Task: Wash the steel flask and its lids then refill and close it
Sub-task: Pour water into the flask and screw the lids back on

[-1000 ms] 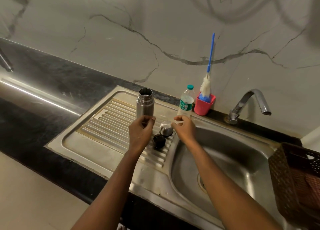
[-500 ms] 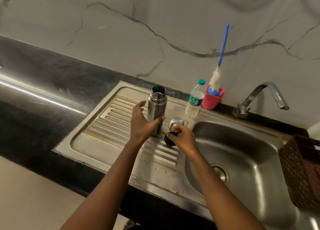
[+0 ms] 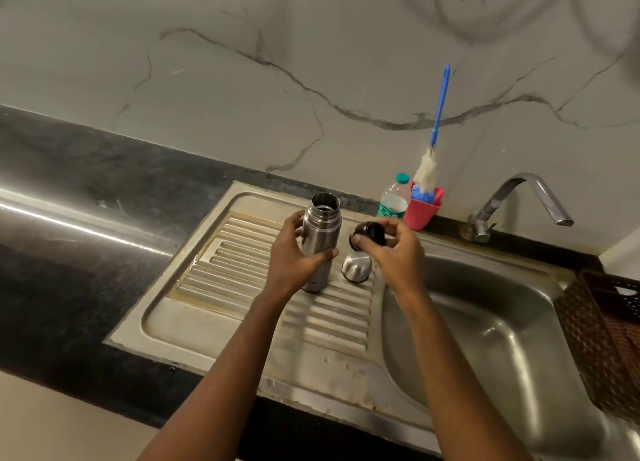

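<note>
A white marble-veined wall (image 3: 242, 79) rises behind a black stone surface (image 3: 86, 183), and a steel sink is set into that surface. Its ribbed drainboard (image 3: 239, 252) is to my left and its basin (image 3: 485, 322) to my right.

The steel flask (image 3: 322, 218) stands upright on the drainboard with its mouth uncovered. My left grip (image 3: 294, 256) is clamped around its body, fingers behind and thumb across the front. My right grip (image 3: 394, 252) is closed on the black inner lid (image 3: 372, 233), pinching it between thumb and fingertips. The lid is in the air, tilted, just right of the flask's shoulder and not touching it. Directly below it the steel outer cap (image 3: 356, 269) rests on the ribs, close beside the base of the flask.

Against the wall behind my right grip stands a plastic water bottle (image 3: 393, 200) with a teal cap. Just beside it a red cup (image 3: 420, 211) holds a bottle brush (image 3: 438, 114), whose blue handle leans on the wall. The tap (image 3: 519, 197) curves over the far edge of the basin. A brown woven basket (image 3: 602, 332) sits at the basin's right edge.
</note>
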